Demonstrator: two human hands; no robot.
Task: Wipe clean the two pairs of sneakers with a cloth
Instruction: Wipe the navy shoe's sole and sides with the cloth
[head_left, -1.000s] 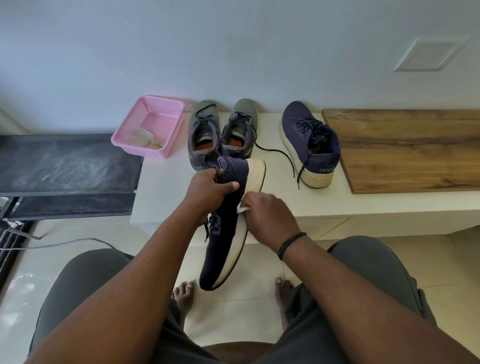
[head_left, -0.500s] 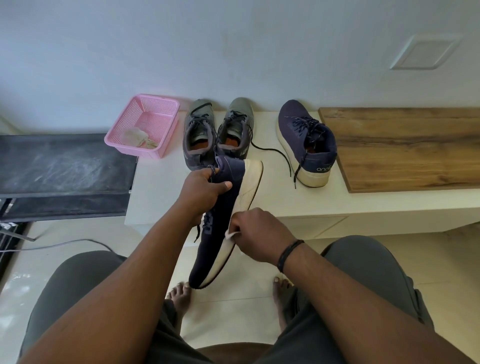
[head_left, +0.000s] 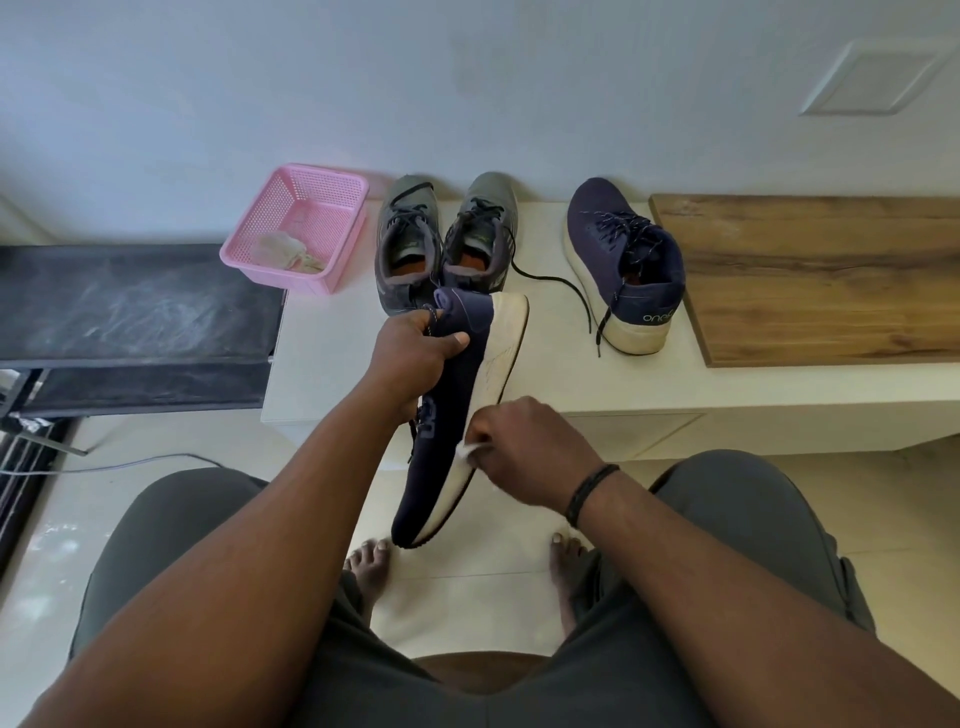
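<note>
White low bench (head_left: 332, 364), pink basket (head_left: 296, 228), grey sneaker pair (head_left: 441, 244), navy sneaker (head_left: 623, 265), wooden board (head_left: 821, 280) at right

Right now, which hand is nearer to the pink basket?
Left. The left hand grips the navy sneaker by its heel, just right of the pink basket. The right hand wipes lower down, farther away.

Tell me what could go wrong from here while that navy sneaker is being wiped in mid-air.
1. The left hand grips the held navy sneaker only near its heel collar; a hard wipe from the right hand might twist it loose.
2. Its dangling lace could snag.
3. The cloth is a small wad, so dirt may smear along the pale sole.
</note>
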